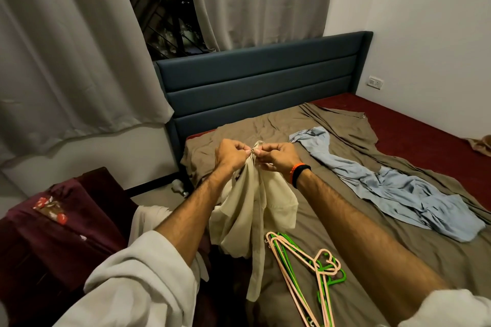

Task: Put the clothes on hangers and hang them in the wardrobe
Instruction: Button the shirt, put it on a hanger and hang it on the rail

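Both hands' grip pinches the cream shirt [252, 210] above the brown-sheeted bed [332, 220].

A rumpled olive-brown bedsheet [332, 220] lies on the bed, with the padded dark-blue headboard [260, 82] behind it and grey curtains [66, 48] to the left and behind. A crumpled light-blue garment [385, 186] lies on the sheet's right part. A bundle of pink and green plastic hangers [305, 273] lies on the near sheet, just right of the cream cloth shirt [252, 215] held above the bed's left edge. A maroon fabric heap [53, 233] sits left of the bed.
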